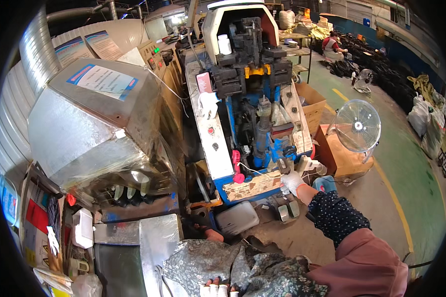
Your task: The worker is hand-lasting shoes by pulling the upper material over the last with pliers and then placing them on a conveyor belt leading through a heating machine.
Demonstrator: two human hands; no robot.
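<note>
My right hand (293, 182), in a white glove, reaches to the front right corner of the machine (250, 189). Its fingers are closed around the lower part of a small grey-brown piece (284, 166), whose kind I cannot make out. My left hand (218, 289) shows only at the lower edge. White coverings wrap its fingers and leave the tips bare; they lie side by side against the flowered apron (208, 260), with nothing visible in them. Close to the right hand, a small pink fan (237, 166) with a white cord sits on the machine.
A metal-sheathed oven-like box (84, 133) stands at left, with dark shoe-like pieces (134, 198) under its opening. A standing fan (358, 126) and cardboard boxes (349, 161) are to the right. A grey plastic bin (238, 218) lies below the machine. Another person (333, 47) sits far right.
</note>
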